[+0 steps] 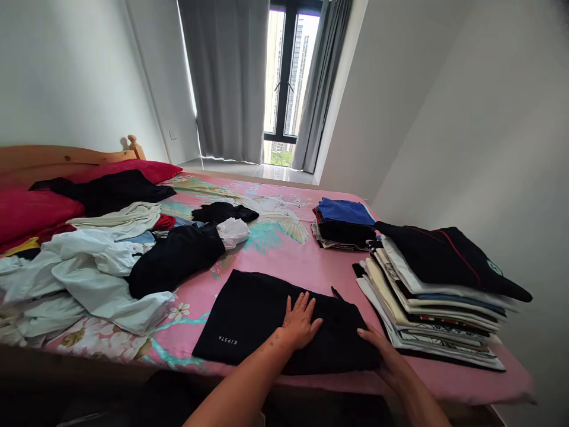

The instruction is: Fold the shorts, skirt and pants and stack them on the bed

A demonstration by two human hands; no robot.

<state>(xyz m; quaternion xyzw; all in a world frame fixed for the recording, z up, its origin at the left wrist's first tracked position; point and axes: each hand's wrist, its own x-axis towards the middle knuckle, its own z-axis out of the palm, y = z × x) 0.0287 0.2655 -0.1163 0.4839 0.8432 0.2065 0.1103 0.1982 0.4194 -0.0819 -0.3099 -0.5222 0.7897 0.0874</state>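
Observation:
A folded pair of black shorts [262, 314] with "KIPSTA" lettering lies on the pink bedspread at the near edge of the bed. A dark cord-like end pokes out at its far side. My left hand [302, 323] rests flat on top of the shorts, fingers spread. At their right end, my right hand [386, 350] has its thumb over the edge, while its other fingers are mostly hidden beside or beneath the cloth. Just right of that hand rises a tall stack of folded clothes [427, 314], topped by a black garment [435, 255] with red piping.
A smaller folded pile [344, 222] with blue cloth on top sits farther back. On the left lies a loose heap of white clothes [98, 261] and black clothes [178, 258], near red pillows [35, 213]. Beyond the bed are a wooden headboard [66, 155], grey curtains and a window.

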